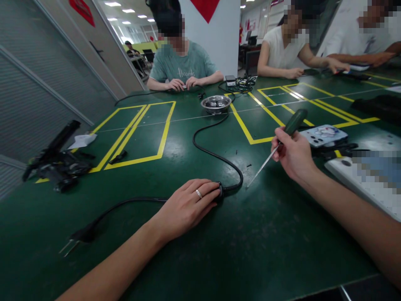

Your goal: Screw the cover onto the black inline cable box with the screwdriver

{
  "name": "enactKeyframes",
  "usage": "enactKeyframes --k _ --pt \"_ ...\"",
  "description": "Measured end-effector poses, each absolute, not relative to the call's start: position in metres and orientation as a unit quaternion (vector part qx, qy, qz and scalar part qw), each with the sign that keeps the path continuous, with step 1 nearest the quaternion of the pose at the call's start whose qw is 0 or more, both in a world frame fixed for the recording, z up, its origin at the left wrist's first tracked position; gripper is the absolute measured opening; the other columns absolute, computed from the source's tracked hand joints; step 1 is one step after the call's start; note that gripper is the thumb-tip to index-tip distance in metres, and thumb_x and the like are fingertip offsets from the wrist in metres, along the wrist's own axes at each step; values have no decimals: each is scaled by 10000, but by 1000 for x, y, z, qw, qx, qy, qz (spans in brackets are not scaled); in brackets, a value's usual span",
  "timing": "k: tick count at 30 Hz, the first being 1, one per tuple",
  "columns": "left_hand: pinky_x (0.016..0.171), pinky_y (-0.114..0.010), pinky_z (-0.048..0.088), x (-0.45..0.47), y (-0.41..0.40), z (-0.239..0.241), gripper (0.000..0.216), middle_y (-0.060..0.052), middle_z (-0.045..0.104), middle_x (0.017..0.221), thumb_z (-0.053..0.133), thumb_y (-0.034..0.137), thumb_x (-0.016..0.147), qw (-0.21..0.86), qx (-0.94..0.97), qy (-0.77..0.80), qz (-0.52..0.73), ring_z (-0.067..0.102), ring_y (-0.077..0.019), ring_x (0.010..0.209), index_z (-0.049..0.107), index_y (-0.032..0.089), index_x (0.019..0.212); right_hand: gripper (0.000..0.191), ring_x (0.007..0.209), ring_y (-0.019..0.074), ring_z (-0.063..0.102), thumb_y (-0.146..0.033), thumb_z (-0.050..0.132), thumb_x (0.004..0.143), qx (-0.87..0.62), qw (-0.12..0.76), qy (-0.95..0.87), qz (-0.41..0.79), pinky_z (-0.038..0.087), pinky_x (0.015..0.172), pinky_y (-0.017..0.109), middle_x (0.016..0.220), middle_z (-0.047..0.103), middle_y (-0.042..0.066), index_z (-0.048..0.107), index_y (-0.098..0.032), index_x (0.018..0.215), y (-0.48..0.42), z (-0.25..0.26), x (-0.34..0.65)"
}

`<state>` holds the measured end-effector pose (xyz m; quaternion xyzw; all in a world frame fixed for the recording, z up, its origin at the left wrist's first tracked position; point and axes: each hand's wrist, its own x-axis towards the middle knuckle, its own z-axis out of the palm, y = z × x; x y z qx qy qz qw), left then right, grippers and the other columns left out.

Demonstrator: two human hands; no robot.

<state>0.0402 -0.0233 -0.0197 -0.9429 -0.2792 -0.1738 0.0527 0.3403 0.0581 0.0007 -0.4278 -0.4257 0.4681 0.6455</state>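
My left hand (190,205), with a ring on one finger, is closed over a dark inline block (221,191) on a black power cord (216,156). Most of the block is hidden under the palm and fingers. To the left, the cord runs out to a two-pin plug (82,237) lying on the table. From the block's other end it curves away toward a metal bowl (216,104). In my right hand (294,154) is a screwdriver (296,120) with a dark green handle. Its shaft slants down to the left, the tip close to the tabletop beside the cord.
Tiny dark bits (249,165) lie near the screwdriver tip. Black parts (62,167) are heaped at the left. A patterned phone (326,136) and a white device (360,179) lie at the right. Three people sit across the green table (188,259), beyond yellow tape lines (167,129).
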Motion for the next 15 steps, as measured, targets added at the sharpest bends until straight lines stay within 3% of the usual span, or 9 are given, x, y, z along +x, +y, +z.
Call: enactKeyframes --k 3,6,10,15 --pt "960 -406 518 40 -24 -19 303 -94 628 1254 555 190 943 53 -944 -279 -170 578 -229 1151 559 151 1244 266 384 123 510 -338 670 802 -451 710 -413 350 412 358 252 594 564 -80 448 -259 926 63 -5 343" --pt "956 -403 517 41 -24 -18 300 -95 630 1251 547 186 946 50 -944 -281 -163 582 -228 1142 557 148 1244 245 461 156 598 -348 623 839 -475 715 -441 262 502 444 299 645 606 -62 430 -274 970 61 -7 341" --pt "942 -407 519 42 -24 -18 291 -100 634 1250 544 190 948 53 -945 -281 -160 585 -239 1132 564 144 1235 219 581 175 661 -359 587 864 -503 669 -498 229 550 531 321 728 637 -29 424 -284 989 52 -4 333" --pt "942 -407 518 42 -24 -17 303 -101 635 1253 535 184 951 52 -945 -281 -158 585 -239 1135 560 141 1250 209 587 161 661 -325 600 864 -461 678 -522 236 565 555 317 748 640 -30 444 -268 989 46 -5 326"
